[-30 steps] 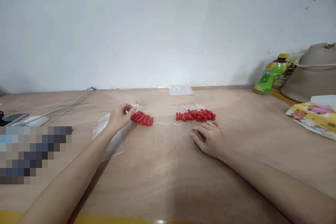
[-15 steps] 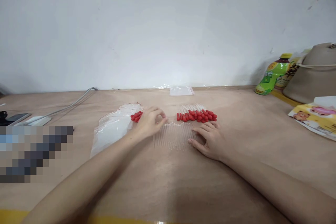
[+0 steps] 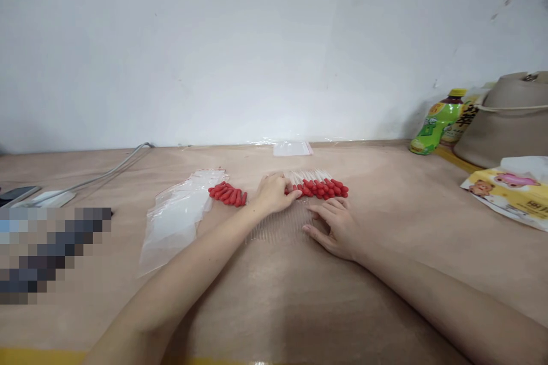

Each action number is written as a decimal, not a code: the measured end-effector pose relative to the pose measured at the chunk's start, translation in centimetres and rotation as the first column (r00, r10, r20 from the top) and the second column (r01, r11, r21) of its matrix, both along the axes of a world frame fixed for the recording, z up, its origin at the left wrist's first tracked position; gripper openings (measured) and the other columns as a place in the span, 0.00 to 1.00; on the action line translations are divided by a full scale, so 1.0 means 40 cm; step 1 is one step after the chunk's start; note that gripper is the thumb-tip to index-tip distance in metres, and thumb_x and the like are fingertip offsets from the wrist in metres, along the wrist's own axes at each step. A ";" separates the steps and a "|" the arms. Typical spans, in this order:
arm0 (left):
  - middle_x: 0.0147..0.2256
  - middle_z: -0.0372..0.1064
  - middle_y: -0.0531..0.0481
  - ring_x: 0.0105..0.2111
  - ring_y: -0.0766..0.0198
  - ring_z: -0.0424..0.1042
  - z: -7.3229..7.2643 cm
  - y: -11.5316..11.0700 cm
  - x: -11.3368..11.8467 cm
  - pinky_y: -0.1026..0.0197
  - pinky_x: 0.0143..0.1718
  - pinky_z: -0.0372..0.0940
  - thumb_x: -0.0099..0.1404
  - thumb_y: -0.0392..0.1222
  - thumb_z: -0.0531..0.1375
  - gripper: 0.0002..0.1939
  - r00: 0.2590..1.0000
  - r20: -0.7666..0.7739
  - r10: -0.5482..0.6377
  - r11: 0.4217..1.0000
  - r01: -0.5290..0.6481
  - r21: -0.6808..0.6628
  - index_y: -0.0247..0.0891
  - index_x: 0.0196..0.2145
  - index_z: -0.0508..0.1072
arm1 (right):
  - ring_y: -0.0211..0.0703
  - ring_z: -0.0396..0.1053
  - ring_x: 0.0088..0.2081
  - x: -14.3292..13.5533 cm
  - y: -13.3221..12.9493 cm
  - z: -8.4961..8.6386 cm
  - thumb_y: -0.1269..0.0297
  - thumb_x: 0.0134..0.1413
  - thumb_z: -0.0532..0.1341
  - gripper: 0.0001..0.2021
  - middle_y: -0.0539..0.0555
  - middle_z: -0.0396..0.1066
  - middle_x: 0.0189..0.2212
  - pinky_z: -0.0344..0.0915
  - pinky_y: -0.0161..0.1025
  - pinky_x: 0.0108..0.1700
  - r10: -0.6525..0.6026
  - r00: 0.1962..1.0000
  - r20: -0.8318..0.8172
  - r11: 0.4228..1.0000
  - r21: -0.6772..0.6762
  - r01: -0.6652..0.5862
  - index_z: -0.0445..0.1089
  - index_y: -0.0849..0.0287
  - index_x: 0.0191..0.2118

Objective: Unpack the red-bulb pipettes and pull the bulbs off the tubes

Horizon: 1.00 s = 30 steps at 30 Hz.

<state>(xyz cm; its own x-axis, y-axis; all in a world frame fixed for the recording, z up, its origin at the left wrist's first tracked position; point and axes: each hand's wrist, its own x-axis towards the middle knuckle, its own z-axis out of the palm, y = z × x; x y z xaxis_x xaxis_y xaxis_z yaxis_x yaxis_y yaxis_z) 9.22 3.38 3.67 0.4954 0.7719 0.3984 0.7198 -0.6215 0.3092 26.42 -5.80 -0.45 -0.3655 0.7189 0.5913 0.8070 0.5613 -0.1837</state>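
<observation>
My left hand point(image 3: 276, 194) is at the left end of a row of red rubber bulbs point(image 3: 327, 188), thumb and fingers closed round an end bulb. Thin clear stems point(image 3: 310, 174) fan out behind that row. A smaller group of red bulbs point(image 3: 226, 193) lies to the left, beside overlapping clear plastic bags point(image 3: 175, 214). Thin clear tubes point(image 3: 276, 227) lie side by side in front, partly under my left forearm. My right hand point(image 3: 336, 227) rests at their right edge, fingers apart and curved, and I see nothing in it.
A small clear bag point(image 3: 293, 149) lies near the wall. At the right stand a green drink bottle point(image 3: 437, 125) and a beige bag point(image 3: 500, 125), with a yellow printed packet point(image 3: 509, 185) in front. A grey cable point(image 3: 115, 165) and a phone point(image 3: 19, 195) are at the left.
My left hand has moved right, from the small group of red bulbs to the left end of the larger row. More of the small group now shows. My right hand stays by the tubes.
</observation>
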 end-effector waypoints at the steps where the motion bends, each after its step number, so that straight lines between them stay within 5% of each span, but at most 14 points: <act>1: 0.26 0.67 0.48 0.31 0.59 0.67 -0.002 -0.001 -0.002 0.56 0.36 0.60 0.56 0.48 0.59 0.13 0.999 0.025 0.028 1.000 -0.028 -0.003 0.37 0.21 0.72 | 0.44 0.64 0.36 0.000 0.000 -0.001 0.54 0.52 0.56 0.16 0.54 0.70 0.32 0.54 0.46 0.45 0.001 1.000 -0.001 1.000 -0.006 -0.001 0.67 0.58 0.42; 9: 0.29 0.68 0.48 0.33 0.62 0.67 -0.017 -0.058 -0.079 0.60 0.35 0.62 0.61 0.47 0.54 0.13 0.960 0.229 0.160 0.987 -0.160 -0.021 0.35 0.29 0.73 | 0.49 0.63 0.45 0.003 0.010 -0.012 0.56 0.53 0.56 0.18 0.60 0.65 0.44 0.58 0.49 0.47 -0.003 0.997 -0.081 0.996 0.092 0.010 0.63 0.59 0.48; 12: 0.29 0.67 0.49 0.32 0.63 0.66 -0.020 -0.110 -0.145 0.60 0.33 0.62 0.60 0.47 0.57 0.11 0.960 0.272 0.059 0.994 -0.083 0.077 0.37 0.30 0.73 | 0.52 0.59 0.51 0.003 0.013 -0.010 0.58 0.53 0.56 0.24 0.63 0.58 0.51 0.60 0.50 0.49 -0.045 0.988 -0.151 0.987 0.144 0.067 0.57 0.59 0.55; 17: 0.31 0.66 0.49 0.34 0.62 0.64 -0.020 -0.168 -0.223 0.58 0.37 0.61 0.60 0.43 0.57 0.07 0.991 0.091 -0.102 0.964 0.076 0.256 0.39 0.34 0.73 | 0.54 0.54 0.55 0.001 0.007 0.004 0.58 0.52 0.56 0.30 0.63 0.52 0.56 0.57 0.52 0.53 0.005 0.993 -0.121 0.980 0.198 0.019 0.50 0.58 0.60; 30: 0.34 0.68 0.46 0.35 0.61 0.66 -0.052 -0.171 -0.214 0.54 0.39 0.62 0.59 0.40 0.58 0.07 0.961 0.109 -0.256 0.911 0.202 0.360 0.39 0.36 0.71 | 0.45 0.62 0.50 -0.031 0.024 -0.012 0.63 0.53 0.58 0.07 0.51 0.69 0.44 0.51 0.51 0.54 0.125 0.992 0.027 0.963 0.238 -0.128 0.71 0.50 0.38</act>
